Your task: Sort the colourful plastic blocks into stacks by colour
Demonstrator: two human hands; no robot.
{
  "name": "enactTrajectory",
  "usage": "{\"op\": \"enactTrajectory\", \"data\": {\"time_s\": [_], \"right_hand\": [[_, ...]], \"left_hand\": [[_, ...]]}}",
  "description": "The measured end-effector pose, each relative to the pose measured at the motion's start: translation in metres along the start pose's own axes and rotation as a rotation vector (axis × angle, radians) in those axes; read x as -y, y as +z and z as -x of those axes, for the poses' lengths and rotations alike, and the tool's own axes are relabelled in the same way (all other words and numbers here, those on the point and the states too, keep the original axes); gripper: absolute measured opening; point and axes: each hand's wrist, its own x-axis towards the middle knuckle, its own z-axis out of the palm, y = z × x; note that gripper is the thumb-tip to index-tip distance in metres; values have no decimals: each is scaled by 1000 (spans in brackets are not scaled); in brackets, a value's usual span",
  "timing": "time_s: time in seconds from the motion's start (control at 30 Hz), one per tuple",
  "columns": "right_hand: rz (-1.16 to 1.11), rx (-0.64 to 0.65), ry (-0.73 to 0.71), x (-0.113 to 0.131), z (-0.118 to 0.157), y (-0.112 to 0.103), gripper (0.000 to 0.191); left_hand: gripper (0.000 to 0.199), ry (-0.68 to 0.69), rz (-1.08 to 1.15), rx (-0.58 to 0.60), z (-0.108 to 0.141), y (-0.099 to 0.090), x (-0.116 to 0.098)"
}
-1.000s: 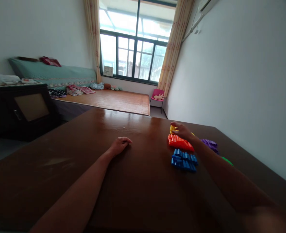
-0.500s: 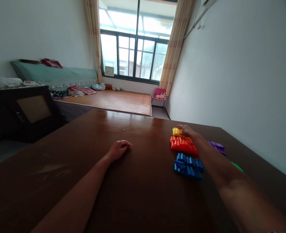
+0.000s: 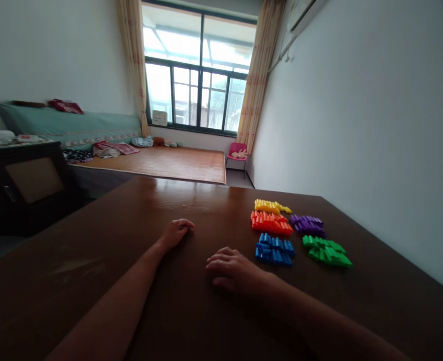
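Note:
My left hand (image 3: 176, 232) rests on the brown table (image 3: 191, 321), its fingers loosely bent and apart, with no object visible in it. To its right and nearer to me, my right hand (image 3: 232, 269) lies low over the tabletop with fingers spread and thumb apart, holding nothing that shows. Beyond it, small ridged plastic pieces are grouped by colour. The blue pieces (image 3: 275, 249) are nearest to this hand. Behind them sit the red pieces (image 3: 271, 223) and the yellow pieces (image 3: 269, 206). Purple pieces (image 3: 307, 225) and green pieces (image 3: 327, 251) form groups farther right.
Past the table's far edge is a low bed (image 3: 183, 163) with a woven mat and folded cloths. A dark cabinet (image 3: 33, 180) stands at the left. A pink chair (image 3: 238, 149) holding a soft toy is by the window, and a white wall (image 3: 341, 110) runs along the right.
My right hand has come back from the yellow pieces toward me and leftward, uncovering the purple and green groups. My left hand stays in place on the table; the view has shifted slightly right.

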Motion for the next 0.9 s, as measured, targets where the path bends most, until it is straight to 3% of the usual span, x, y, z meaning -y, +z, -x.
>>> {"op": "enactTrajectory", "data": {"time_s": [0.1,0.23,0.33,0.47,0.63,0.9], "right_hand": [[37,-27,60,10,-4,23,41],[47,-92,109,-4,0,24,35],[47,-130,95,-12,6,21,31],[42,-152,75,-15,11,22,30],[28,-146,84,-15,13,22,31],[50,-67,136,-9,22,18,35]], "left_hand": [[27,-17,-12,-45,2,-2,-1],[29,28,-183,-64,5,2,-5],[34,101,-402,16,7,12,-13],[50,41,-566,193,7,23,-20],[59,30,-592,263,7,27,-17],[62,60,-595,227,13,32,-13]]}}
